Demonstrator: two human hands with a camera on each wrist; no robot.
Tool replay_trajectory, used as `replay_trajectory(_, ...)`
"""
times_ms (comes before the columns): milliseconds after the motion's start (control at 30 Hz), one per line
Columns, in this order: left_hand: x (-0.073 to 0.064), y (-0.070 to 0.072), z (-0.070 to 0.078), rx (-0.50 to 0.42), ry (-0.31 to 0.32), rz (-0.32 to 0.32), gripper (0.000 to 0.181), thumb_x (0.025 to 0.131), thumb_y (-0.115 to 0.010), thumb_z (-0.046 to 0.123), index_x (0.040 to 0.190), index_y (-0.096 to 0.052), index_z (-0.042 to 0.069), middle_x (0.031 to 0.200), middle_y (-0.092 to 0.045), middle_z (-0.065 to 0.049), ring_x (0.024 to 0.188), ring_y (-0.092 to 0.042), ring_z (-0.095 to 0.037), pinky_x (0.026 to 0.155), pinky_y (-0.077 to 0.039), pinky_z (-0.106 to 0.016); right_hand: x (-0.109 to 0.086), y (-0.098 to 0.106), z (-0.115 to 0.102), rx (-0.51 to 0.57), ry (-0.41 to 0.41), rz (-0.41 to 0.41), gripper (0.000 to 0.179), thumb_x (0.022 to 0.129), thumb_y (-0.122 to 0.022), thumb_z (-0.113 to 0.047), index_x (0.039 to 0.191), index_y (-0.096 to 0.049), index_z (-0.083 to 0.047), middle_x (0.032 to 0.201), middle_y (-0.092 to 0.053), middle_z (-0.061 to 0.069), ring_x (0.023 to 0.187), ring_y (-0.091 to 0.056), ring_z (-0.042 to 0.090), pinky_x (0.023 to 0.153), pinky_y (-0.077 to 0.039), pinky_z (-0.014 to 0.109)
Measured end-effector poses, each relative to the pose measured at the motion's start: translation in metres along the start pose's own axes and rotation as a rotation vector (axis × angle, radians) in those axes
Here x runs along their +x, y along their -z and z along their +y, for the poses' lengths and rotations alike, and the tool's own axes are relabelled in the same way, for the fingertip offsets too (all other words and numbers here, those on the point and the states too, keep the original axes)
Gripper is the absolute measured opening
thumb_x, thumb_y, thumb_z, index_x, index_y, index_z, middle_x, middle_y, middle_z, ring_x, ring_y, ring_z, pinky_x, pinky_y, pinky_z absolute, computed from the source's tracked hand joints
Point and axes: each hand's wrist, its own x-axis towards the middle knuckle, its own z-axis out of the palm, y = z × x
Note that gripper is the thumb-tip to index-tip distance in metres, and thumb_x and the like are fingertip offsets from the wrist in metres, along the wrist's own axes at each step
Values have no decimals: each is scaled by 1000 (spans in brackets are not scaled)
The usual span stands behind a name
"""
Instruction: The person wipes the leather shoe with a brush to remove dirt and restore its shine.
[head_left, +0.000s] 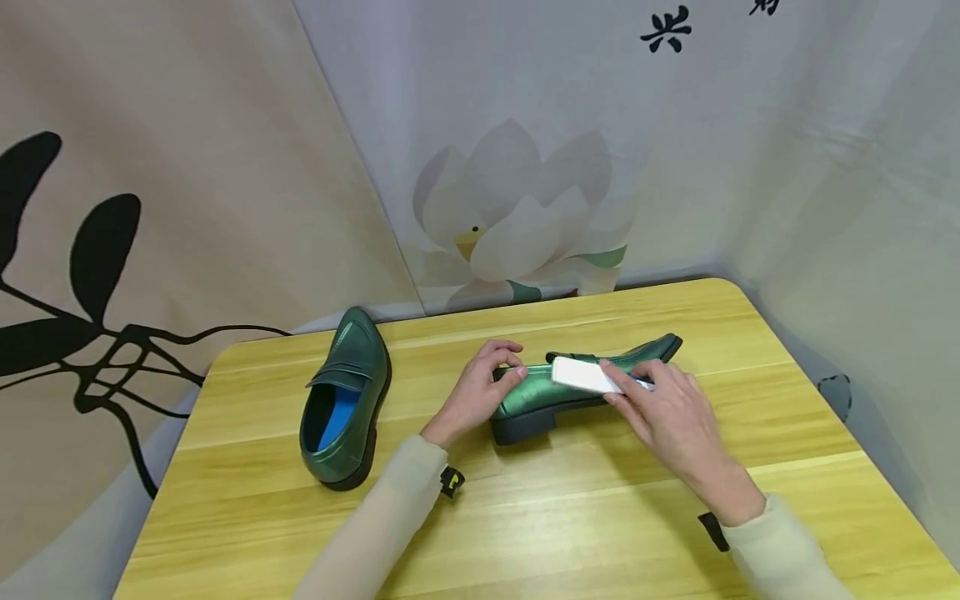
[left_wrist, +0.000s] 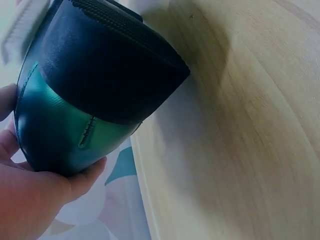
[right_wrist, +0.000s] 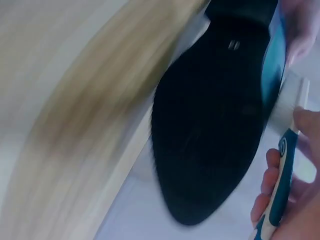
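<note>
My left hand (head_left: 478,390) grips the heel end of a shiny green loafer (head_left: 531,393), its toe to the right and raised above the table. In the left wrist view, fingers and thumb wrap the loafer's back, beside its black heel block (left_wrist: 107,65). My right hand (head_left: 675,412) holds a brush (head_left: 579,375) with a white head, which lies against the loafer's near upper side. The right wrist view shows the brush's blue-and-white handle (right_wrist: 284,185) in the curled fingers, pale bristles at the shoe's side, and the loafer's black sole (right_wrist: 210,115).
A second green loafer (head_left: 356,350) with a blue insole (head_left: 339,417) stands upright at the left of the wooden table (head_left: 525,533). Behind the table hangs a pale printed curtain (head_left: 517,200). Each wrist carries a dark strap.
</note>
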Motion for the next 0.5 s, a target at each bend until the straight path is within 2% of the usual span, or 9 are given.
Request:
replay_trajectory(133,0,0,-1,-13,7,0,17,106,-60,22,99,-66,8,144,-54,-14,136,-49,-31,113,-37,-52,-9,12,17,-53,-145,32,40,102,-66,-34,136,-70,-14,97,-63,18,74,-55,32,56,-42,40)
replay_trajectory(233,0,0,-2,-20,10,0,16,106,-61,22,98,-66,9,143,-54,-13,135,-49,-31,113,-38,-52,-12,15,18,-41,-168,41,45,93,-76,-23,137,-69,-14,95,-62,16,69,-53,26,51,-40,36)
replay_trajectory(300,0,0,-1,-22,14,3,15,106,-61,21,98,-67,9,142,-55,-11,135,-49,-31,113,-38,-52,-13,15,13,-11,-133,26,45,95,-75,-26,138,-69,-15,94,-62,13,66,-51,21,49,-39,32)
replay_trajectory(400,0,0,-1,-22,19,9,14,105,-62,21,98,-67,10,141,-55,-8,135,-49,-31,113,-38,-52,-15,13,4,27,-83,-9,44,105,-61,-42,139,-69,-16,93,-61,9,62,-48,14,46,-36,26)
replay_trajectory(500,1,-1,-1,-26,20,10,14,105,-62,21,98,-67,10,141,-55,-8,135,-49,-31,113,-38,-53,-18,13,2,26,-84,-22,50,108,-50,-51,138,-69,-16,94,-61,9,59,-46,13,44,-33,23)
